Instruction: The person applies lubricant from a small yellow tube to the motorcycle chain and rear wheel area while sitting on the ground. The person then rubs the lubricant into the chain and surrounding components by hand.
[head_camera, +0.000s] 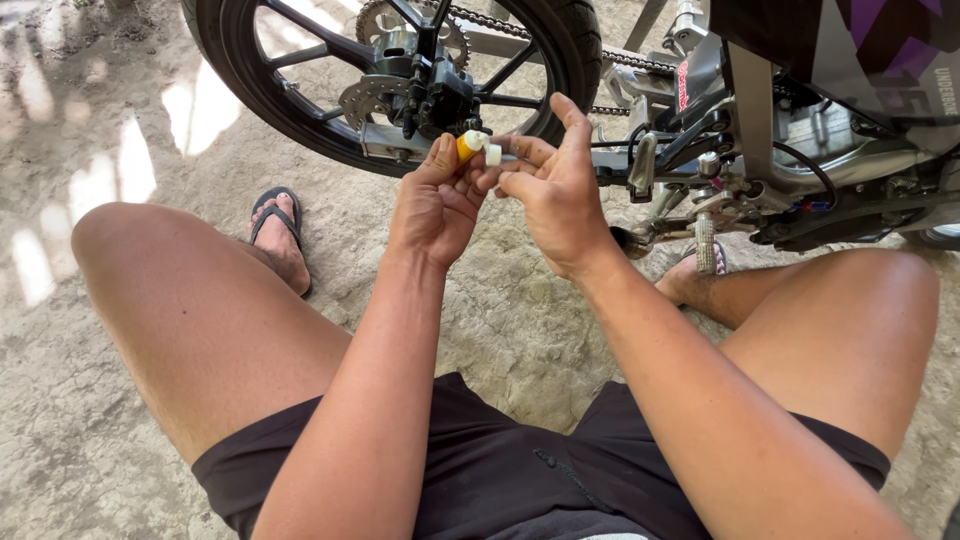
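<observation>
Left hand (435, 205) grips a small yellow tube (467, 146); right hand (555, 195) pinches its white cap (492, 154) beside the rear wheel (300, 110).

Hands (500, 195) on small tube (468, 146) (yellow)

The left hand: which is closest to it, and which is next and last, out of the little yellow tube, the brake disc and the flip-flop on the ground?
From the left hand, in the head view:
1. Little yellow tube: held in its fingertips, just above.
2. Brake disc: up and to the left, on the motorcycle's rear wheel.
3. Flip-flop: far to the left, on the person's foot on the ground.
</observation>
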